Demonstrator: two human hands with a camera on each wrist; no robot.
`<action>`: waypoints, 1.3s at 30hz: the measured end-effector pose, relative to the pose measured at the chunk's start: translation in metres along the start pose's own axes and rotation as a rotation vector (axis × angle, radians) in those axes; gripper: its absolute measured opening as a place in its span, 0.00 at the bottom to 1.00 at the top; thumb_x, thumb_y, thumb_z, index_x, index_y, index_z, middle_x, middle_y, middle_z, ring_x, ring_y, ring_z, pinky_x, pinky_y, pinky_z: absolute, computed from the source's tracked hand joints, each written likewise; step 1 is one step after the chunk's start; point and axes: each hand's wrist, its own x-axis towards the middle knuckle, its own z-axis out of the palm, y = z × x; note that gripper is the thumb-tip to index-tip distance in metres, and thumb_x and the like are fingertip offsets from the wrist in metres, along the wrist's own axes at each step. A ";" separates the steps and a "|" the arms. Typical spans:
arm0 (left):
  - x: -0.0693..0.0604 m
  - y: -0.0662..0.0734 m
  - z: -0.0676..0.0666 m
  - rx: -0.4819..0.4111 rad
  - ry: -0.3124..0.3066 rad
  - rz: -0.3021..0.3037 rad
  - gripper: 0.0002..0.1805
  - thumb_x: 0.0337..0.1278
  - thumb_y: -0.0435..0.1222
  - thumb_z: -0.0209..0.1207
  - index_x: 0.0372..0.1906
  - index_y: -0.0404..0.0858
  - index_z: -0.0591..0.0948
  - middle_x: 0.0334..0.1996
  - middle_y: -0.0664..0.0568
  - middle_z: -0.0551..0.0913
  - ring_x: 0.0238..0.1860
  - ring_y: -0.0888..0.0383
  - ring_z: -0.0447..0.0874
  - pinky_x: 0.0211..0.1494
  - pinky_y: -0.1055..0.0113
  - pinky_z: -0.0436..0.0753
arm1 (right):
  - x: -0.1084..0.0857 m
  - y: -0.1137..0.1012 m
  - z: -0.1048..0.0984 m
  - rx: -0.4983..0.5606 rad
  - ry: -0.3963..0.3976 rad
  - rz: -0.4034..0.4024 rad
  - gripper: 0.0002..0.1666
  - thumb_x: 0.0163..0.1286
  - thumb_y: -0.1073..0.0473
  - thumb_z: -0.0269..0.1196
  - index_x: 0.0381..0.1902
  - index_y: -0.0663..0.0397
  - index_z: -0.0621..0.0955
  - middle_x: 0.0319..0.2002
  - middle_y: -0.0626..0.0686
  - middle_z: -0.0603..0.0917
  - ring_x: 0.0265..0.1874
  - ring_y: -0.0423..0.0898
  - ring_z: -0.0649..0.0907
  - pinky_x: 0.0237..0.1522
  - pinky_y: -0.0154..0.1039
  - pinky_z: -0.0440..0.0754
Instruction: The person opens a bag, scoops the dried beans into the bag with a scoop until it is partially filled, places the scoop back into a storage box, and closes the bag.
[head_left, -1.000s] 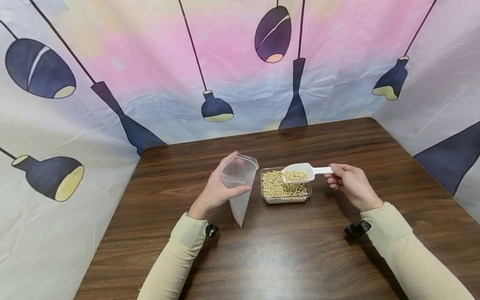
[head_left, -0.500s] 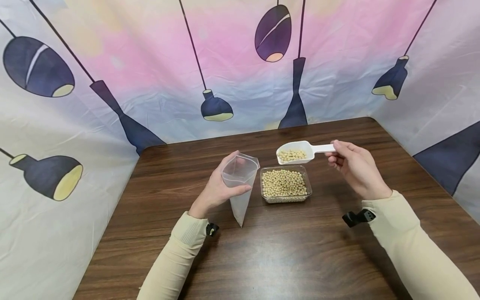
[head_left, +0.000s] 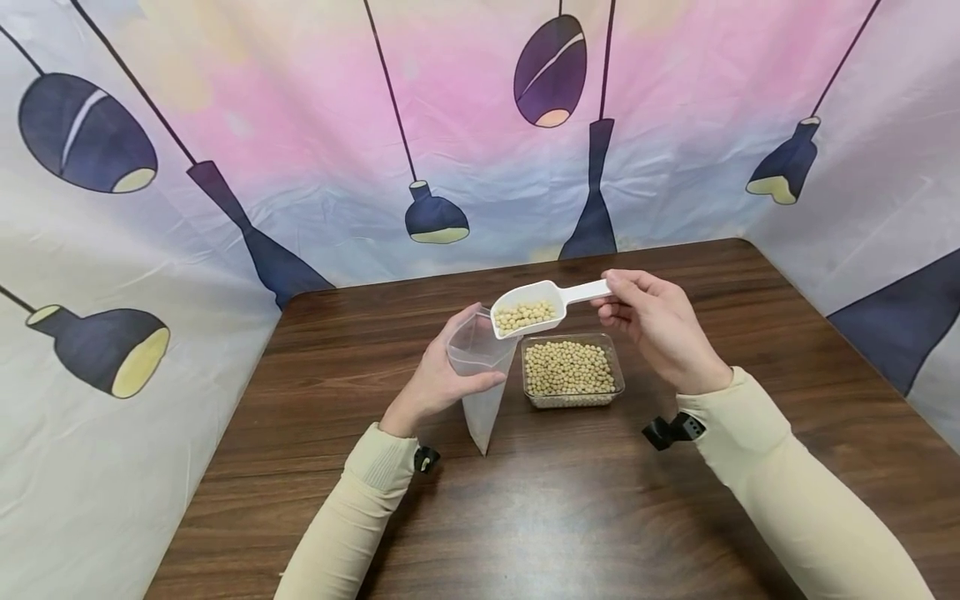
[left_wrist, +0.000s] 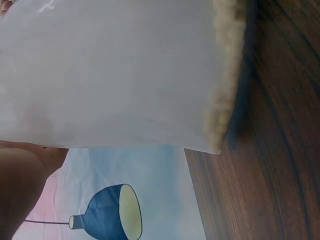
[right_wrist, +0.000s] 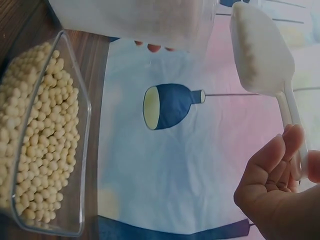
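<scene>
A white scoop carries a small heap of pale yellow beans. My right hand pinches the end of its handle, and the scoop's lip is at the right edge of the bag's mouth. The frosted plastic bag stands upright with its mouth open. Around its upper part curls my left hand, thumb in front, fingers behind. In the left wrist view, beans show through the bottom of the bag. Just right of the bag sits a clear rectangular container filled with the same beans.
The dark wooden table reaches back to a painted cloth backdrop with lamp shapes. A black strap with a small device is on the right wrist, and another device on the left.
My right hand has lifted the loaded scoop out of the container, then moved it left to the bag's mouth. The left hand and the bag have hardly moved.
</scene>
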 end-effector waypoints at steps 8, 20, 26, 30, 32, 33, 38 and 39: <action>-0.004 0.002 -0.001 0.028 0.021 -0.047 0.51 0.43 0.37 0.75 0.73 0.50 0.61 0.61 0.50 0.72 0.58 0.50 0.71 0.57 0.51 0.73 | 0.000 -0.002 0.014 -0.054 -0.023 -0.075 0.17 0.70 0.57 0.62 0.47 0.66 0.74 0.29 0.52 0.84 0.28 0.40 0.82 0.34 0.32 0.82; -0.003 0.004 0.000 -0.006 0.009 -0.064 0.51 0.43 0.32 0.74 0.74 0.42 0.59 0.61 0.46 0.71 0.56 0.51 0.73 0.55 0.55 0.77 | -0.001 -0.006 0.020 -0.177 -0.006 -0.222 0.13 0.71 0.58 0.61 0.45 0.63 0.78 0.29 0.53 0.85 0.28 0.42 0.83 0.36 0.35 0.82; -0.001 0.007 0.001 0.000 0.002 -0.074 0.53 0.42 0.27 0.73 0.75 0.39 0.57 0.62 0.42 0.71 0.58 0.48 0.72 0.58 0.53 0.75 | -0.001 -0.007 0.019 -0.174 0.001 -0.227 0.13 0.70 0.58 0.62 0.46 0.63 0.78 0.29 0.55 0.86 0.27 0.42 0.83 0.36 0.34 0.82; -0.003 0.020 0.000 0.012 -0.008 -0.088 0.51 0.42 0.26 0.71 0.74 0.34 0.57 0.62 0.40 0.70 0.57 0.46 0.72 0.57 0.53 0.75 | -0.001 -0.008 0.020 -0.201 0.006 -0.249 0.13 0.70 0.58 0.62 0.46 0.63 0.78 0.28 0.54 0.86 0.27 0.42 0.83 0.35 0.34 0.82; -0.004 0.029 0.000 0.011 -0.011 -0.073 0.50 0.43 0.25 0.71 0.73 0.32 0.58 0.61 0.38 0.71 0.57 0.45 0.72 0.57 0.53 0.75 | -0.001 -0.009 0.021 -0.225 0.014 -0.269 0.13 0.69 0.59 0.63 0.45 0.62 0.78 0.28 0.54 0.86 0.27 0.43 0.84 0.35 0.35 0.82; -0.004 0.033 0.000 0.011 -0.011 -0.059 0.49 0.43 0.25 0.71 0.73 0.32 0.58 0.60 0.38 0.71 0.57 0.45 0.72 0.57 0.53 0.75 | -0.002 -0.010 0.022 -0.246 0.020 -0.282 0.13 0.69 0.59 0.63 0.45 0.62 0.79 0.28 0.54 0.86 0.27 0.43 0.84 0.35 0.35 0.82; -0.005 0.041 0.000 -0.019 -0.013 -0.007 0.47 0.44 0.24 0.70 0.71 0.31 0.60 0.57 0.34 0.72 0.56 0.40 0.72 0.59 0.47 0.72 | -0.005 -0.011 0.028 -0.451 0.061 -0.380 0.13 0.69 0.57 0.63 0.45 0.61 0.80 0.27 0.54 0.86 0.26 0.43 0.84 0.35 0.35 0.83; -0.005 0.040 0.001 -0.025 -0.015 0.000 0.47 0.44 0.24 0.70 0.71 0.30 0.60 0.57 0.33 0.72 0.56 0.39 0.72 0.59 0.46 0.72 | -0.006 -0.011 0.029 -0.494 0.064 -0.411 0.13 0.69 0.58 0.63 0.46 0.61 0.80 0.28 0.55 0.86 0.26 0.44 0.84 0.35 0.35 0.83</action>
